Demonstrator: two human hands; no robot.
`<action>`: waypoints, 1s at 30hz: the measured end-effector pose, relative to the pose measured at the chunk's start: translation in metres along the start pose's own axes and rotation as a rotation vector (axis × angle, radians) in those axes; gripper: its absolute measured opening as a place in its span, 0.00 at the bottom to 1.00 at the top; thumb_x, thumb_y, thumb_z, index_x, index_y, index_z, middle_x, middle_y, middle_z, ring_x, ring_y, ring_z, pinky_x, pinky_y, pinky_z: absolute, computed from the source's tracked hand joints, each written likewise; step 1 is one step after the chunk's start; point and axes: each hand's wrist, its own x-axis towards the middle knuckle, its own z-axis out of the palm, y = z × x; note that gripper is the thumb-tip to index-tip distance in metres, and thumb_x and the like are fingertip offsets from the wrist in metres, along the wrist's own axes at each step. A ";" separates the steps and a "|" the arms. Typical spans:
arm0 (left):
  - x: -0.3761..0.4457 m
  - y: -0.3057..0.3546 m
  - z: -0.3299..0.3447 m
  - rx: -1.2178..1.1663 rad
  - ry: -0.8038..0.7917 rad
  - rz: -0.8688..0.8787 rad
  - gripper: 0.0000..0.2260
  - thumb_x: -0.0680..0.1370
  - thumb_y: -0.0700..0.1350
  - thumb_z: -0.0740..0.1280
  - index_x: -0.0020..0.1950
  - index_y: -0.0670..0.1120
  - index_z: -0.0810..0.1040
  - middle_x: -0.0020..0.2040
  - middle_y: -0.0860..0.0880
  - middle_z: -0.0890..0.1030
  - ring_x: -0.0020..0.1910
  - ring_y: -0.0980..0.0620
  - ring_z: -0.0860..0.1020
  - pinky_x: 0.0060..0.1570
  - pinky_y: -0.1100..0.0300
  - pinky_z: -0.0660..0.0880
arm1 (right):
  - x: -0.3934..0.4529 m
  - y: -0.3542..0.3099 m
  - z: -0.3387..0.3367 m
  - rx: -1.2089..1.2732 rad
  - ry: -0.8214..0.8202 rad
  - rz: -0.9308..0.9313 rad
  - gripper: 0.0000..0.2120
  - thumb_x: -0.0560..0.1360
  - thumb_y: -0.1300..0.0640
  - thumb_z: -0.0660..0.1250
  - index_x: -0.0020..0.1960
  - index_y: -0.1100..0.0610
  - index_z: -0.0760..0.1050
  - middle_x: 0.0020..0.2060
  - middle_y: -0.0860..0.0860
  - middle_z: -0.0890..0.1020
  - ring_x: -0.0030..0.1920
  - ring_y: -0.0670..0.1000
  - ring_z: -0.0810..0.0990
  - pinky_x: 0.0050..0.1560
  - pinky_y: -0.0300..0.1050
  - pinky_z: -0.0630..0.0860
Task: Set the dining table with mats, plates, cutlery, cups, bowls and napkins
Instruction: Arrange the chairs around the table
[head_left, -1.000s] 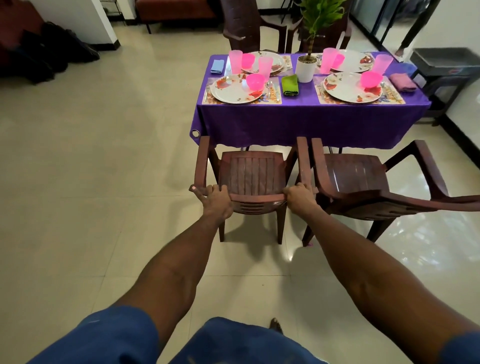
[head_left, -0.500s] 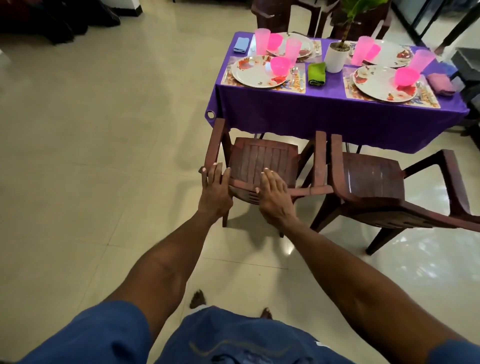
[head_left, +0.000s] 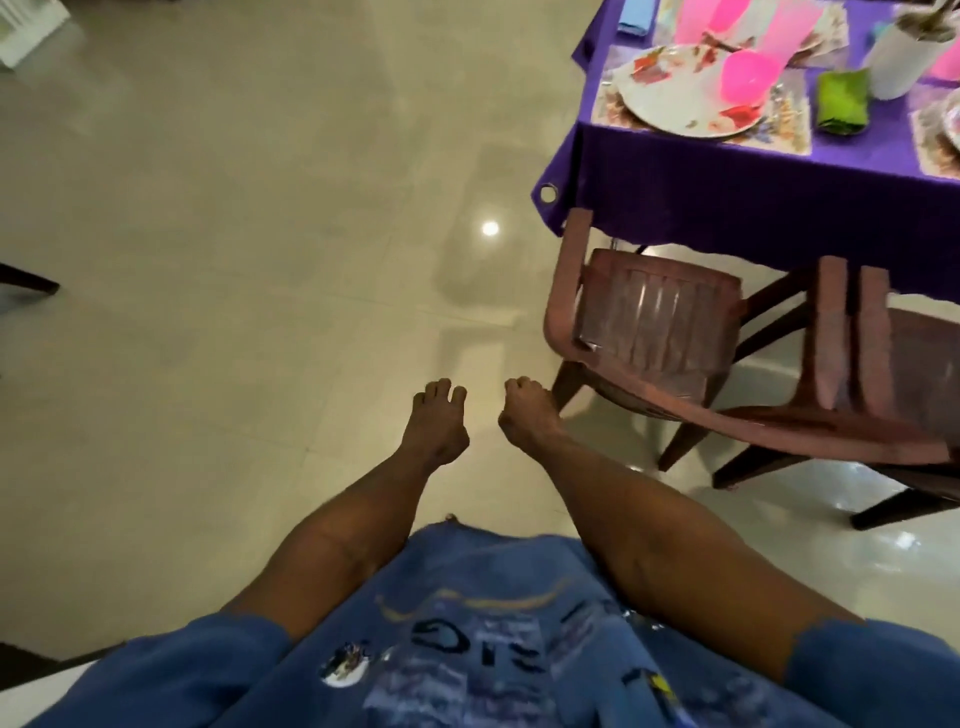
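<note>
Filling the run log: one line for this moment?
left hand: empty, fingers loosely curled | right hand: empty, fingers curled | brown plastic chair: at purple-clothed table | place settings laid
</note>
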 end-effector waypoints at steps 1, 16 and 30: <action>0.005 -0.018 -0.002 0.004 -0.055 -0.009 0.24 0.73 0.41 0.64 0.69 0.42 0.68 0.67 0.41 0.68 0.65 0.40 0.67 0.62 0.49 0.65 | 0.010 -0.015 0.004 0.025 -0.031 0.020 0.14 0.76 0.61 0.61 0.60 0.63 0.71 0.57 0.60 0.77 0.57 0.61 0.76 0.57 0.51 0.71; 0.244 -0.171 -0.095 -0.039 -0.226 -0.047 0.11 0.75 0.41 0.60 0.56 0.41 0.75 0.57 0.42 0.78 0.58 0.40 0.75 0.57 0.52 0.67 | 0.300 -0.090 -0.035 0.238 -0.114 0.246 0.09 0.75 0.61 0.60 0.52 0.59 0.76 0.52 0.56 0.81 0.53 0.58 0.80 0.46 0.44 0.69; 0.574 -0.263 -0.231 -0.176 -0.113 -0.076 0.08 0.76 0.41 0.60 0.50 0.41 0.76 0.50 0.42 0.80 0.46 0.40 0.78 0.40 0.57 0.66 | 0.629 -0.063 -0.186 0.295 -0.045 0.304 0.10 0.74 0.62 0.57 0.49 0.60 0.75 0.50 0.59 0.81 0.48 0.61 0.79 0.43 0.45 0.71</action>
